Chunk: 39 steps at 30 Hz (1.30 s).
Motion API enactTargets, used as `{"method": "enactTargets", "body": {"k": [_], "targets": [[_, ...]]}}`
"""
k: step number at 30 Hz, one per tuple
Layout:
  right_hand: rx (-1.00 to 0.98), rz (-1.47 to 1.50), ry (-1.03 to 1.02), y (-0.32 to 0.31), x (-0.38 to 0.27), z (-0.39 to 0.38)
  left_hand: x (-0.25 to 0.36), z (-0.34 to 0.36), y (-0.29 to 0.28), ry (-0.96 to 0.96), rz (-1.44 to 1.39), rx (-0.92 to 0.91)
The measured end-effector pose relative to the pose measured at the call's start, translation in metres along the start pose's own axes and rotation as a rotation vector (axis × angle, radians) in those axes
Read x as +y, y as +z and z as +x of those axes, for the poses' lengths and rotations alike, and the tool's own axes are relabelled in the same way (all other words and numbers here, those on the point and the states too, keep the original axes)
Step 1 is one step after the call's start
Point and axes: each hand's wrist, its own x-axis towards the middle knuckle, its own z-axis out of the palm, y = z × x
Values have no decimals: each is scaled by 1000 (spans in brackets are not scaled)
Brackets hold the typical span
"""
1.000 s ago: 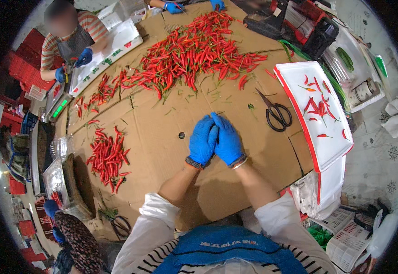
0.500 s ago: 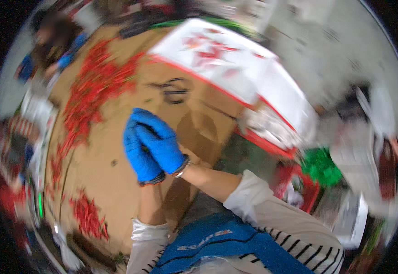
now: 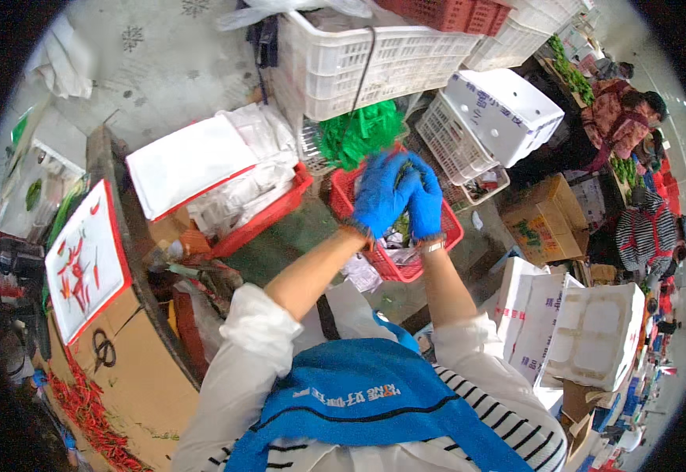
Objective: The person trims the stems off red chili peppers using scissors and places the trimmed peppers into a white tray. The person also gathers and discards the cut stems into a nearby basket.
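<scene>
My left hand [image 3: 381, 191] and my right hand [image 3: 426, 201], both in blue knitted gloves, are cupped together with fingers curled. A little dark green shows in the gap between them, but I cannot make out what they hold. They are over a red plastic basket [image 3: 451, 242], hiding part of it. Green bits [image 3: 396, 228] and crumpled whitish pieces lie in the basket. Just beyond the hands is a bunch of bright green netting or plastic [image 3: 359, 135]. At far left, red chillies [image 3: 83, 417] are spread on the brown cardboard-covered table [image 3: 134, 377].
Scissors [image 3: 104, 348] and a red-edged white sheet [image 3: 83, 263] with chillies lie on the table. A red crate [image 3: 260, 208] holds white bags. White crates [image 3: 374, 67] are stacked ahead. A cardboard box [image 3: 545, 220] and foam boxes [image 3: 595, 330] stand right. Other people [image 3: 646, 236] are at far right.
My view has swung right, away from the table. My cupped hands have moved from above the cardboard to over the red basket, still together.
</scene>
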Motion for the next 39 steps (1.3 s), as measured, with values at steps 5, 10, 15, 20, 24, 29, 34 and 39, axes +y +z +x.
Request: {"method": "enactTargets", "body": {"k": [5, 10, 15, 20, 24, 29, 34, 39], "targets": [[222, -835, -152, -122, 137, 49, -42, -16, -42, -109, 61, -71], [-217, -392, 149, 6, 155, 67, -67, -74, -113, -280, 186, 256], [-876, -217, -27, 229, 117, -17, -17, -203, -207, -531, 372, 545], [-1541, -307, -193, 408, 76, -193, 25, -352, -257, -759, 581, 1038], [-1638, -289, -923, 507, 127, -293, 37, -442, -271, -926, 738, 1327], [-1621, -460, -1154, 597, 164, -358, 68, -518, -282, -1069, 911, 1529], [-1800, -888, -1126, 635, 151, -376, 50, -557, -277, -1045, 806, 1874], [-1870, -921, -1235, 662, 193, -350, 41, -559, -280, -1167, 797, 1879]]}}
